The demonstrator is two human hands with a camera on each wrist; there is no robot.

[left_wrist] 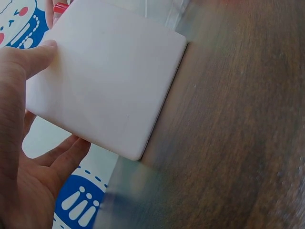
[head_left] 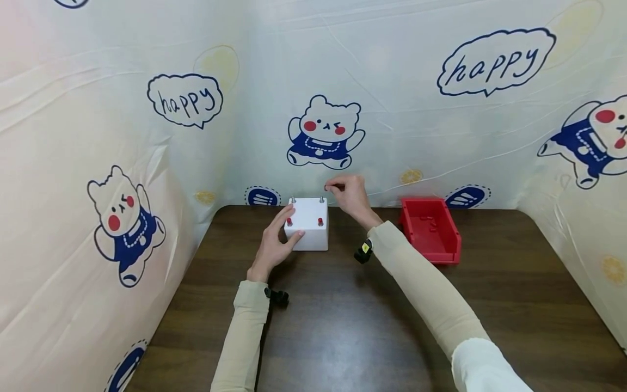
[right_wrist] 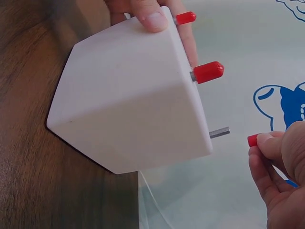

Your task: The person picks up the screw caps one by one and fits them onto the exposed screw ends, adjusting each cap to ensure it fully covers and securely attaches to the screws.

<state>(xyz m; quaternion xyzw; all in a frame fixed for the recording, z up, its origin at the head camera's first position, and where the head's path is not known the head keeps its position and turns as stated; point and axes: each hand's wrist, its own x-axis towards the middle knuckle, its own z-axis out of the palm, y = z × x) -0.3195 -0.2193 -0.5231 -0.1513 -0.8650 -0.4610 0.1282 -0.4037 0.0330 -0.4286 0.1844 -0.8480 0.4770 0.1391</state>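
A white box stands on the table with metal posts on its top. The two front posts wear red caps; the two at the back are bare, one of them a metal post close to my right hand. My left hand grips the box from its left side, thumb on the front face. Between thumb and fingertips, my right hand pinches a small red cap, held a short way off the bare back right post and not touching it.
To the right, a red bin holds several small red pieces. Behind the dark wooden table hangs a pale printed curtain, close to the box's back side. Each wrist carries a small black camera.
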